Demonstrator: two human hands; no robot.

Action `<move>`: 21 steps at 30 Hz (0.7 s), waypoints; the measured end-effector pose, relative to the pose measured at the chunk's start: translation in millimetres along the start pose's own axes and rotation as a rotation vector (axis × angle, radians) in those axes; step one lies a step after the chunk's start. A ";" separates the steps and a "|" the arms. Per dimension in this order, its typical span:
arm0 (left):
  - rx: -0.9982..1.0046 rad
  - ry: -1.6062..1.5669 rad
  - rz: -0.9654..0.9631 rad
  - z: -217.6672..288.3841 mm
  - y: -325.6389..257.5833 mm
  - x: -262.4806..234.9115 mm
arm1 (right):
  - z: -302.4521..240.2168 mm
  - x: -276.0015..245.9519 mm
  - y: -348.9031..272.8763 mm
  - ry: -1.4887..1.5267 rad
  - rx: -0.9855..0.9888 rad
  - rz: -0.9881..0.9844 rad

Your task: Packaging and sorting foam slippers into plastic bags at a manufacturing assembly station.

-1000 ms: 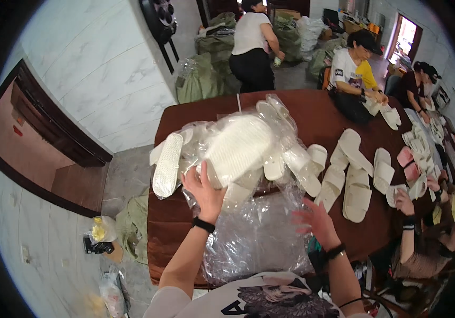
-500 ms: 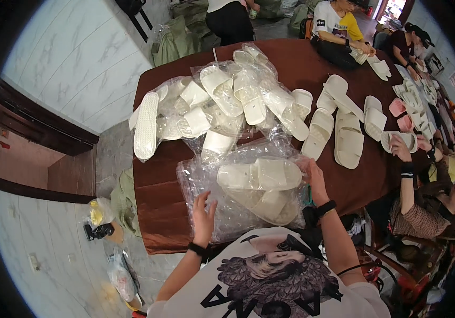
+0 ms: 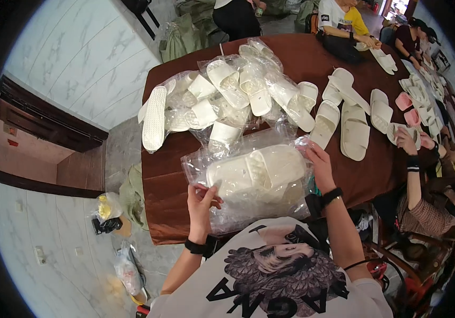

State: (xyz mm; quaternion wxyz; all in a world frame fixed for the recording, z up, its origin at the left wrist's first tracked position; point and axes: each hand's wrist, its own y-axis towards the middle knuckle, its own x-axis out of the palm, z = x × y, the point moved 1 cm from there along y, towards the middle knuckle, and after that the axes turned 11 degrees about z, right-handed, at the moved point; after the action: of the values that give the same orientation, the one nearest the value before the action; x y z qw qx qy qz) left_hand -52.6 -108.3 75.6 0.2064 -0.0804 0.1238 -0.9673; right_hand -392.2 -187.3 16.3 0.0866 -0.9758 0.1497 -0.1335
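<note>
A pair of cream slippers (image 3: 280,161) lies inside a clear plastic bag (image 3: 227,212) in front of me, one slipper over the other. My right hand (image 3: 318,163) grips the bag's upper right edge, beside the slipper's end. At the bag's left side, my left hand (image 3: 201,209) has its fingers curled in on the plastic. Part of the lower slipper is hidden by the upper one. Beneath the bag are more flat clear bags, hard to tell apart.
Bagged cream slippers (image 3: 227,85) are heaped at the far left of the brown-covered table (image 3: 169,212). Loose slippers (image 3: 355,132) lie to the right. A co-worker's hand (image 3: 405,140) touches another slipper there. More people sit around the far right side.
My left hand has come in from beside the bag to its left edge and closed there. The bagged slippers have been raised and tilted, and the right hand still holds the bag.
</note>
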 end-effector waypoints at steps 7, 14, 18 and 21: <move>-0.304 0.040 -0.062 -61.4 41.6 -19.9 | 40.0 46.0 11.6 -0.406 -0.381 0.083; -0.176 0.012 0.025 -41.2 27.6 -25.0 | 74.0 25.2 -24.1 -0.872 -0.655 -0.170; 0.057 0.053 0.190 -12.1 27.5 -50.3 | 99.9 11.8 -13.1 -1.100 -0.631 -0.160; 0.227 0.030 0.470 -4.4 35.6 -131.3 | 101.1 20.3 -9.8 -1.208 -0.705 -0.188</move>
State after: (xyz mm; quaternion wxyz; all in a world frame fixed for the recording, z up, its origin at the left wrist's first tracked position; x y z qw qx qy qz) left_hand 78.5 -83.8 47.9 0.4314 -0.0112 0.0327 -0.9015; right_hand -341.9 -171.5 -72.8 -0.1788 -0.8580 0.0247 0.4809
